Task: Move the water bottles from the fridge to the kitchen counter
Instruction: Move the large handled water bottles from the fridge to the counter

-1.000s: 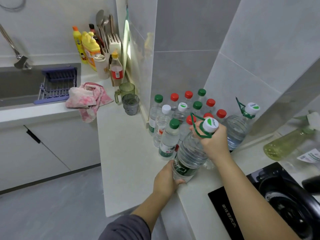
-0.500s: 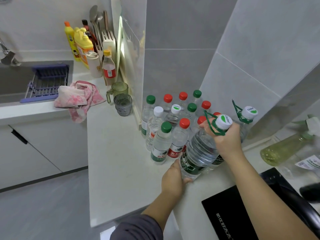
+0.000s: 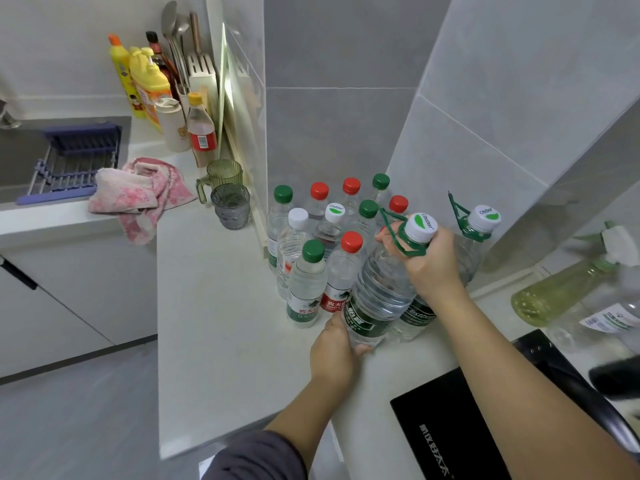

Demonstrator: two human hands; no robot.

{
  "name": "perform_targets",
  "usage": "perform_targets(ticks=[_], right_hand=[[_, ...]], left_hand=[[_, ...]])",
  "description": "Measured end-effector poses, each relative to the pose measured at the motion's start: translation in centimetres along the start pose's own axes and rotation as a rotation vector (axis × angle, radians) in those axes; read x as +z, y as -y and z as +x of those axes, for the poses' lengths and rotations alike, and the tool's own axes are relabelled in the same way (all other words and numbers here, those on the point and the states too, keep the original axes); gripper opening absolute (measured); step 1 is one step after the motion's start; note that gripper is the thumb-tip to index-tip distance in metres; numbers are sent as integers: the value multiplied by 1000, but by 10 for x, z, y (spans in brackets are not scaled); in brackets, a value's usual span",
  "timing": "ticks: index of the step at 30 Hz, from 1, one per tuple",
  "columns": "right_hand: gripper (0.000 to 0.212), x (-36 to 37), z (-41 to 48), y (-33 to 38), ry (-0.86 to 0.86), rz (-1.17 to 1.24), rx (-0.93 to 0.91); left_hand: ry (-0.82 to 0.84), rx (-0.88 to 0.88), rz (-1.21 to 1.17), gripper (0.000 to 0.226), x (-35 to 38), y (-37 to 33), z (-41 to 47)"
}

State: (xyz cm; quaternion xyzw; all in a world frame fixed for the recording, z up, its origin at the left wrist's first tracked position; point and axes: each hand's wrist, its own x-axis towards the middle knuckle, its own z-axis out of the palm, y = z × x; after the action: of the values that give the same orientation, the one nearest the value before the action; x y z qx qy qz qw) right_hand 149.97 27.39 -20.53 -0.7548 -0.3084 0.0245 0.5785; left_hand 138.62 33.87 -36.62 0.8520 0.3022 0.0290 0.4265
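Large bottle being set down at the front of the counter cluster.

The kitchen counter [image 3: 221,306] carried a crowd of small bottles [image 3: 313,271] against the wall; the large water bottle [image 3: 381,292] leaned at their right front edge, long axis tipped up and right. The right hand [image 3: 429,261] gripped its neck, while the left hand [image 3: 334,355] cupped its base from below, nearer the counter.

left arm: dark grey-blue sleeve [image 3: 256,455], pushed up near elbow | right arm: bare forearm, no sleeve visible | hands: no gloves, rings, watch
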Motion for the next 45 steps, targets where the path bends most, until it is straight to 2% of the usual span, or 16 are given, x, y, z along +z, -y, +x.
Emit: perform_targets(ticks=[4,6,8,10,13,15,18,19,27,32,37,42,45], right_hand=[[24,2,-6,0,-58,-73,39],[39,-5,-17,0,-32,-116,34],[46,-15,-38,-4,4,-54,-10],[41,-27,-65,-16,-86,33,-14],[28,-40,-95,-48,-313,-22,81],[39,-42,-99,-69,-399,-109,245],[68,-36,-95,-92,-336,-126,488],[69,-33,-93,-98,-314,-120,511],[70,-24,-92,-115,-352,-152,513],[68,-26,-95,-112,-287,-181,523],[77,-25,-118,-106,-174,-218,539],[82,-16,-156,-88,-18,-226,511],[83,-4,-170,-74,81,-281,392]], left_hand=[[15,-4,-5,71,-2,-3,-3],[19,-5,-9,72,-4,-5,-5],[18,-8,3,75,-4,-7,-6],[19,-7,23,78,-5,-9,-7],[4,2,31,83,-5,-13,-7],[-9,1,17,84,-6,-16,-7],[-15,-16,12,79,-5,-18,-5],[-16,-21,15,78,-5,-18,-5],[-28,-42,53,77,0,-18,-1],[-31,-37,11,86,2,-16,-5],[-12,-77,-89,103,-4,-6,-22],[-41,-29,155,100,-28,11,-61],[-116,71,259,95,-50,19,-92]])
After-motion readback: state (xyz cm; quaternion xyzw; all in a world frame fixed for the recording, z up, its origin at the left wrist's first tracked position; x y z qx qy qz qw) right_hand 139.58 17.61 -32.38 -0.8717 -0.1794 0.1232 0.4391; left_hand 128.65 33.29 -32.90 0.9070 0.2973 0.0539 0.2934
